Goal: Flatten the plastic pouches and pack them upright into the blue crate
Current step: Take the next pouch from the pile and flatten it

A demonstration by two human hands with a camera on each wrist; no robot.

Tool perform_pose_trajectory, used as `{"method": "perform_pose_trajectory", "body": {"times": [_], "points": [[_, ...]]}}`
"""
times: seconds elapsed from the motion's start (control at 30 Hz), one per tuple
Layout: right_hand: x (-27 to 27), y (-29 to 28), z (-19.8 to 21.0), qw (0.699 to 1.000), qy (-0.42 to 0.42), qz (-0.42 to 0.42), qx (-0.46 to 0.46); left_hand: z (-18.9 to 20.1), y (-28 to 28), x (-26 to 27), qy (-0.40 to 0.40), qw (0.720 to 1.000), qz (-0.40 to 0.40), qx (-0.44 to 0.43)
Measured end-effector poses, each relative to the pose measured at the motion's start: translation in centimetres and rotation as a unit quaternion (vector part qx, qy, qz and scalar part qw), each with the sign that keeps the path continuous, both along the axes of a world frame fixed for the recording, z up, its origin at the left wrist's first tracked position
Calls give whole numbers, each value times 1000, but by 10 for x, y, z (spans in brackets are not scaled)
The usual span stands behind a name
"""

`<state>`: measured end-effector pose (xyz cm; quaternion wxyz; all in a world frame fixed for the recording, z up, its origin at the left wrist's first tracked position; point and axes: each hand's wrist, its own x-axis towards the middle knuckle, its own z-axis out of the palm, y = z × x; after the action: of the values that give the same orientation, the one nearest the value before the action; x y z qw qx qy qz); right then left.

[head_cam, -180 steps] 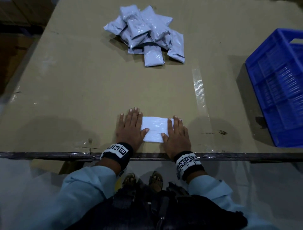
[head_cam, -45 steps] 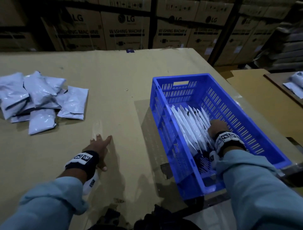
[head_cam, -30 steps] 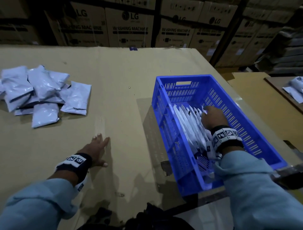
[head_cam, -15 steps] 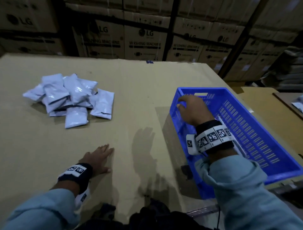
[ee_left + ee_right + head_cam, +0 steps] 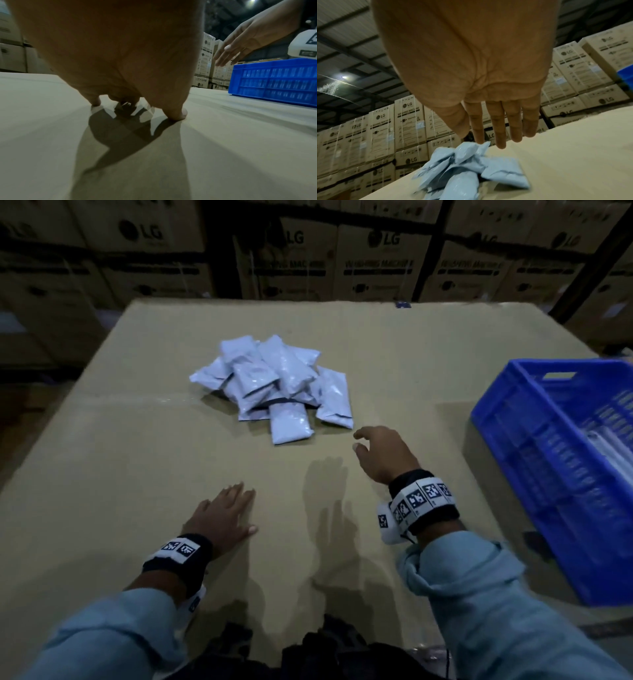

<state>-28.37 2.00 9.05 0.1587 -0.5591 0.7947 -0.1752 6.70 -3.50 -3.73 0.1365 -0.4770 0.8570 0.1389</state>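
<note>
A heap of pale grey-blue plastic pouches [image 5: 274,385] lies on the cardboard-covered table [image 5: 137,460], far middle; the same pouches [image 5: 467,171] show in the right wrist view. My right hand [image 5: 376,453] hovers above the table just right of and nearer than the heap, fingers straight and holding nothing. The right hand [image 5: 240,44] also appears in the left wrist view. My left hand [image 5: 226,515] rests flat on the table near the front edge, empty. The blue crate [image 5: 555,460] stands at the right with white pouches [image 5: 609,446] upright inside.
Stacked cardboard appliance boxes [image 5: 370,258] wall off the far side of the table. The table's left edge [image 5: 58,412] drops to a dark floor. Bare cardboard lies between my hands and the heap.
My right hand has left the crate and swung left across the table toward the pouch heap. The view turned left with it. The left hand stayed flat on the table.
</note>
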Motion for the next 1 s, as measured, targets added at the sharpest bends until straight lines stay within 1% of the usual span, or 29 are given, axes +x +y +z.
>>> {"method": "perform_pose_trajectory", "body": {"times": [0.07, 0.17, 0.33, 0.43, 0.57, 0.67, 0.83, 0.9, 1.0], "points": [[32, -15, -13, 1000, -3, 7, 8, -5, -6, 26, -10, 1000, 1, -3], [71, -39, -25, 999, 38, 11, 19, -8, -16, 52, -31, 1000, 4, -2], [104, -92, -29, 997, 72, 23, -7, -6, -41, 55, -30, 999, 26, 11], [112, -120, -33, 998, 67, 8, -12, 0, -55, 55, -37, 998, 52, 30], [113, -159, -43, 999, 29, -42, -19, 5, -70, 52, -55, 996, 56, 49], [111, -186, -49, 998, -21, -55, -12, 2, -75, 51, -61, 994, 56, 64], [108, -220, -63, 999, -1, -53, 2, -4, -76, 52, -44, 992, 59, 99], [107, -227, -69, 998, -5, -53, -19, -5, -77, 53, -41, 992, 57, 108], [109, -232, -75, 993, -3, -66, -98, -5, -77, 53, -32, 992, 57, 107]]}}
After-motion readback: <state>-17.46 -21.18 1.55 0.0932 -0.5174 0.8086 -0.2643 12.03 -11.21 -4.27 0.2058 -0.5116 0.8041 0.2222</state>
